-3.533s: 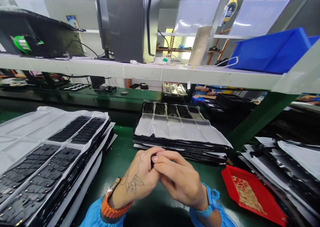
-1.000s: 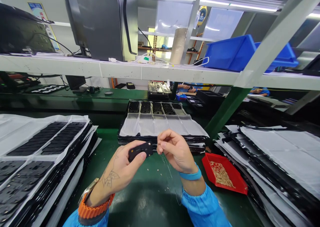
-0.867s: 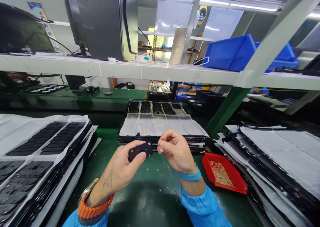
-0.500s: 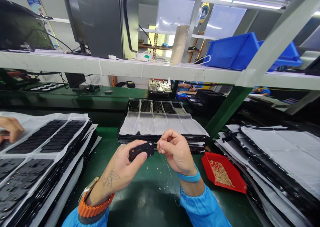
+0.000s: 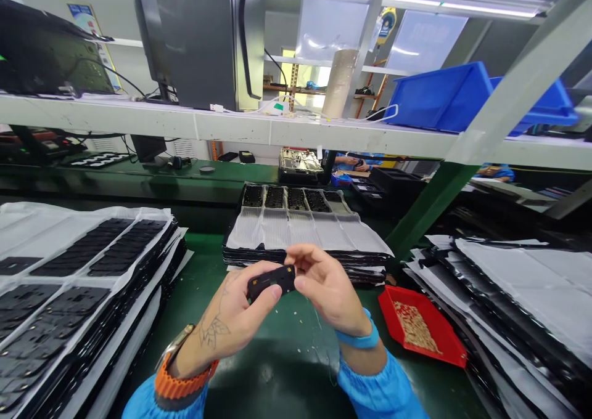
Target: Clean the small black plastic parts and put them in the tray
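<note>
- You get bright, even light from ceiling tubes point(image 5: 462, 6).
- Soft shadow and sheen mark the green surface point(image 5: 259, 376) near you.
- Edges bend and stretch; centre is sharp.

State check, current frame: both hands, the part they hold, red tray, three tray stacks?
left hand, shut on black part
right hand, fingers pinching the part's right end
black part, held between both hands above green table
red tray, open, on table, holds small tan bits
middle stack, white sheets over near rows, far row bare
left stack, top partly sheeted, black parts showing
right stack, top under white sheets
</note>
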A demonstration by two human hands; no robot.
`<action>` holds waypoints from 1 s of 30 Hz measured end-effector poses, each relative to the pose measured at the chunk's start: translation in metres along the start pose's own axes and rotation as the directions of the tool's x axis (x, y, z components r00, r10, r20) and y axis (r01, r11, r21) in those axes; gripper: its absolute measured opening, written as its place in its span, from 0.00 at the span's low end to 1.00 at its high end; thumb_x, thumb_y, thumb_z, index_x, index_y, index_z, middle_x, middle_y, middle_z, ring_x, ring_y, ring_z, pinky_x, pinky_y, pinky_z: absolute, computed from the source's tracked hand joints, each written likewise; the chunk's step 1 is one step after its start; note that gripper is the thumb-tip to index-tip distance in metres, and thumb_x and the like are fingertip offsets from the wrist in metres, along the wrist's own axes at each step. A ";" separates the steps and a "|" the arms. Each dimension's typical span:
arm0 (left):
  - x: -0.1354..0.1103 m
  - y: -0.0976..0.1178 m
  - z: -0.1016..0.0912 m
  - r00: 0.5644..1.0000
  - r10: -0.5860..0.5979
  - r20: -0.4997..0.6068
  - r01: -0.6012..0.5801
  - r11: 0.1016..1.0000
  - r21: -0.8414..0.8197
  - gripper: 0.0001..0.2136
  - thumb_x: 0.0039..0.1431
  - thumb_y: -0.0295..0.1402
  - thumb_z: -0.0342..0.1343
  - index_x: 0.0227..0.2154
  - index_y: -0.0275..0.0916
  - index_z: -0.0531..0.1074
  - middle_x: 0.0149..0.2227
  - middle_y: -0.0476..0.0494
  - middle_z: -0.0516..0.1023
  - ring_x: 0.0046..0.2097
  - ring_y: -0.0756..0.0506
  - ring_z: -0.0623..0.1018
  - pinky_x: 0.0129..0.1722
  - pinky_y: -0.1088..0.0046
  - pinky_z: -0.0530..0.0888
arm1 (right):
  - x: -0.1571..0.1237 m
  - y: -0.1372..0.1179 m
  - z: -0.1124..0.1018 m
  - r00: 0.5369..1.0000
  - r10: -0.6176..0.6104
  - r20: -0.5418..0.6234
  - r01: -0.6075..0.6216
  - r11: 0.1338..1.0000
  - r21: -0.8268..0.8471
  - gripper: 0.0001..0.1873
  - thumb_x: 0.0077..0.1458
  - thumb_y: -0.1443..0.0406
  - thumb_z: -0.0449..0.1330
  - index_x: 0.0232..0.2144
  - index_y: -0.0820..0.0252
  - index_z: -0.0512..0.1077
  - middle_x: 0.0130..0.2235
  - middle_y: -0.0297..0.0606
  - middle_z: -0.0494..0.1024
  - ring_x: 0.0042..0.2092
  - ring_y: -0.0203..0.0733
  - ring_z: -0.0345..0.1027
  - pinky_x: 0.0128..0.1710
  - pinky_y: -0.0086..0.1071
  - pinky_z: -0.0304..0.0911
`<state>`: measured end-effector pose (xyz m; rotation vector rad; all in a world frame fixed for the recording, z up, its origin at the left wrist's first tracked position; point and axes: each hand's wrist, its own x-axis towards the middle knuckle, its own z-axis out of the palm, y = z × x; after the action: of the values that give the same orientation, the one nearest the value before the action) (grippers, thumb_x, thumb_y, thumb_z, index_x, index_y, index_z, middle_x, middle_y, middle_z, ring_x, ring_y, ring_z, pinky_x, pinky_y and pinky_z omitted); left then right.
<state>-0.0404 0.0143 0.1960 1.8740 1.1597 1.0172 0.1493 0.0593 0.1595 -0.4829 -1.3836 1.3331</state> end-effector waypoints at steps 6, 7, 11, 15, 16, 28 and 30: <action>0.000 -0.003 0.005 0.997 0.049 -0.055 -0.045 0.996 0.071 0.16 0.64 0.41 0.54 0.43 0.33 0.78 0.25 0.50 0.74 0.24 0.53 0.69 0.26 0.77 0.65 | -0.004 0.006 0.005 0.998 0.055 -0.008 -0.055 0.998 -0.043 0.07 0.54 0.64 0.64 0.37 0.60 0.76 0.32 0.34 0.69 0.32 0.33 0.64 0.29 0.25 0.65; 0.000 -0.003 0.006 0.998 0.034 -0.053 -0.031 0.997 0.067 0.17 0.65 0.41 0.53 0.44 0.33 0.77 0.23 0.51 0.72 0.22 0.53 0.67 0.23 0.77 0.63 | -0.004 0.007 0.006 0.998 0.058 -0.027 -0.059 0.997 -0.042 0.07 0.55 0.63 0.64 0.36 0.60 0.76 0.31 0.33 0.68 0.30 0.33 0.63 0.28 0.25 0.64; 0.000 -0.004 0.012 0.997 0.055 -0.052 -0.053 0.998 0.032 0.16 0.66 0.41 0.52 0.44 0.32 0.76 0.18 0.55 0.64 0.20 0.54 0.63 0.21 0.77 0.61 | -0.003 0.007 0.012 0.993 0.065 -0.096 -0.070 0.996 -0.048 0.09 0.57 0.60 0.64 0.33 0.61 0.74 0.28 0.32 0.68 0.27 0.31 0.60 0.24 0.24 0.58; 0.000 -0.004 0.018 0.992 0.100 -0.077 -0.100 0.995 0.009 0.14 0.68 0.40 0.51 0.41 0.34 0.75 0.18 0.55 0.64 0.20 0.55 0.63 0.23 0.78 0.62 | -0.003 0.007 0.016 0.989 0.073 -0.131 -0.074 0.997 -0.001 0.12 0.56 0.58 0.64 0.31 0.61 0.71 0.26 0.31 0.66 0.26 0.31 0.57 0.23 0.23 0.55; 0.000 -0.005 0.019 0.992 0.098 -0.078 -0.099 0.995 0.000 0.14 0.68 0.40 0.51 0.41 0.34 0.75 0.18 0.55 0.64 0.20 0.55 0.63 0.23 0.78 0.62 | -0.004 0.008 0.017 0.987 0.078 -0.138 -0.077 0.997 0.008 0.13 0.56 0.57 0.64 0.30 0.61 0.70 0.26 0.31 0.66 0.26 0.31 0.57 0.23 0.24 0.55; 0.001 -0.017 0.022 0.993 -0.083 0.089 0.110 0.923 -0.370 0.20 0.67 0.51 0.53 0.38 0.36 0.67 0.18 0.55 0.63 0.20 0.55 0.60 0.21 0.78 0.59 | -0.004 0.003 0.014 0.980 0.192 -0.046 -0.188 0.979 0.083 0.16 0.56 0.55 0.65 0.33 0.61 0.68 0.24 0.28 0.64 0.22 0.29 0.56 0.20 0.23 0.54; 0.002 -0.018 0.021 0.992 -0.095 0.087 0.122 0.908 -0.402 0.20 0.66 0.52 0.54 0.37 0.36 0.66 0.19 0.54 0.64 0.20 0.55 0.61 0.21 0.79 0.60 | -0.004 0.000 0.012 0.984 0.176 -0.032 -0.176 0.984 -0.009 0.16 0.58 0.55 0.64 0.35 0.62 0.69 0.25 0.29 0.67 0.21 0.29 0.60 0.20 0.24 0.58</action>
<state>-0.0283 0.0197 0.1719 1.4849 0.9175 1.0348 0.1405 0.0509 0.1609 -0.6433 -1.3481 1.4543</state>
